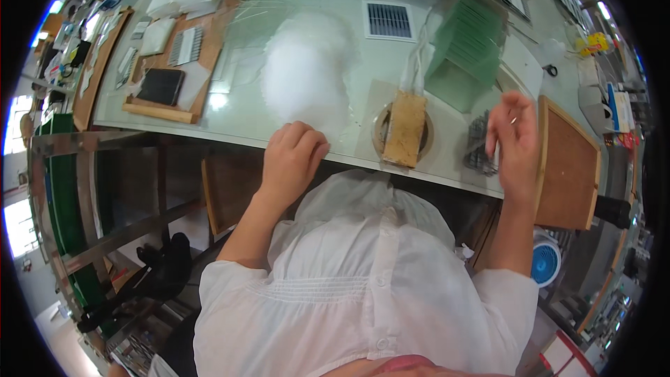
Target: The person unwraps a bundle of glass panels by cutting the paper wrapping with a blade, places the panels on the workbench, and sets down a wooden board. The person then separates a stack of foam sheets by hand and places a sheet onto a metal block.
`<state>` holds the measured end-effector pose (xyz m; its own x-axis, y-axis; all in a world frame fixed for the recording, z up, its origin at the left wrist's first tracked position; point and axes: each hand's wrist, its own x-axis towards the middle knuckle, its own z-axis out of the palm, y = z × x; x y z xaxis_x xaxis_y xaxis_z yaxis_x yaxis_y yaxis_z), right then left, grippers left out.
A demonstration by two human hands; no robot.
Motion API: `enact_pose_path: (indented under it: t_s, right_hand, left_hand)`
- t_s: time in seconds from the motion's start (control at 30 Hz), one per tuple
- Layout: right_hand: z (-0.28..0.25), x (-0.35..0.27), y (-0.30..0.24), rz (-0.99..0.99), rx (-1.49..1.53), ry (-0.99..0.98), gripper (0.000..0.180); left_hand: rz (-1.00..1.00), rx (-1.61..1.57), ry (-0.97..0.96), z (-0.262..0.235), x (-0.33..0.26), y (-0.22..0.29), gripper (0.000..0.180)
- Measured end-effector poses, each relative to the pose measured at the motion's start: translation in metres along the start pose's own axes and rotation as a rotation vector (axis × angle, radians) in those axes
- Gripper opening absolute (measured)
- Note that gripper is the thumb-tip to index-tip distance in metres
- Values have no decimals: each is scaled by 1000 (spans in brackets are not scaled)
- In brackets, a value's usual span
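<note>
My left hand (296, 150) is at the table's front edge, fingers curled and pressed together. Whatever they hold, if anything, is hidden. Just beyond it lies a bright white rounded sheet or pad (307, 70). My right hand (514, 143) is raised over the table's right front part, thumb and fingers bent toward each other; I cannot make out anything between them. Beside it sits a heap of small grey metallic pieces (480, 145). Between my hands, a yellow-brown block (405, 129) lies on a round base (380, 132), with pale cables (419, 63) running from its far end.
Green translucent ribbed trays (464, 49) stand beyond the block. A small dark striped panel (389, 21) lies farther back. At left, a wooden board (197, 87) bears a black block (162, 86) and white packets. A wood-framed brown board (569, 167) is at the right edge; a blue fan (546, 262) is below.
</note>
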<state>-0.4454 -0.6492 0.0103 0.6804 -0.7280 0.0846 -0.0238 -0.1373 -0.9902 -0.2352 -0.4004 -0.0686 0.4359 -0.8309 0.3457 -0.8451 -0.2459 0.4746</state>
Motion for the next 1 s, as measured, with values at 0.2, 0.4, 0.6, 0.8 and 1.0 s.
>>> enact_pose_path:
  t_s: [0.2,0.4,0.6,0.8,1.0]
  right_hand:
    - [21,-26,18,225,149,-184,22]
    - [7,-14,7,76,-6,-17,19]
    - [2,33,15,-301,-740,47,15]
    - [-8,25,12,-112,-641,123,12]
    - [9,36,19,-235,-840,-20,12]
  left_hand:
    - [29,-50,-68,-6,3,3,23]
    - [109,-51,-40,-7,0,-2,25]
    - [65,-24,118,-23,0,-8,24]
    - [-144,-82,253,-52,29,-59,21]
    - [-260,-26,548,-90,95,-149,14]
